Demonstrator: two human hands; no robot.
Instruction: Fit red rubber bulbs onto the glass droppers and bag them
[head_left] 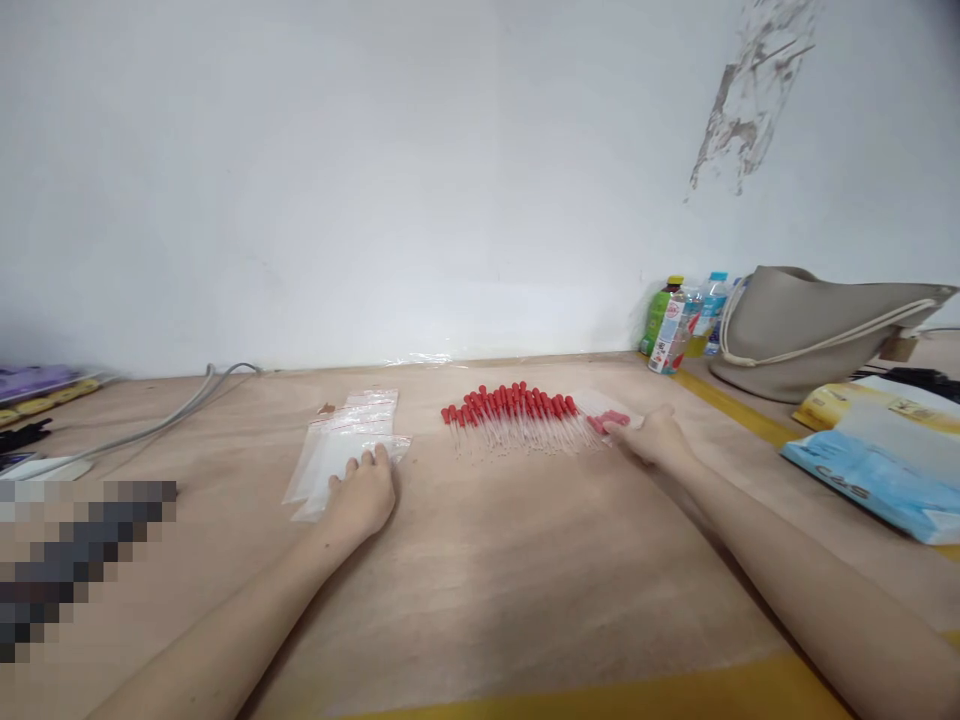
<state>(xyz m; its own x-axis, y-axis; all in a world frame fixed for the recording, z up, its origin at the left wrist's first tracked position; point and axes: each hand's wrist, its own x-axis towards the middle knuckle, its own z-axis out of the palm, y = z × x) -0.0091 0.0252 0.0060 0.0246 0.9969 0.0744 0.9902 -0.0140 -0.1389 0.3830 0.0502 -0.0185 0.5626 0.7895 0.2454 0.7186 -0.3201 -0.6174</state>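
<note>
My left hand (365, 492) rests on a stack of clear zip bags (330, 455), fingers a little bent and apart over the nearest one. At the right, my right hand (661, 440) is closed on the edge of a clear plastic bag (630, 412) with a few red-bulbed droppers (609, 420) showing in it. Beside that bag, in the middle of the table, a row of loose droppers (517, 410) lies with red bulbs toward the wall and thin clear tubes toward me. The fingertips of my right hand are partly hidden.
Drink bottles (671, 325) and a grey bag (795, 330) stand at the back right. A blue and yellow tissue pack (877, 480) lies beside my right forearm. At left, a grey cable (161, 425) crosses the wooden table (480, 590). Yellow tape (600, 695) marks the front edge.
</note>
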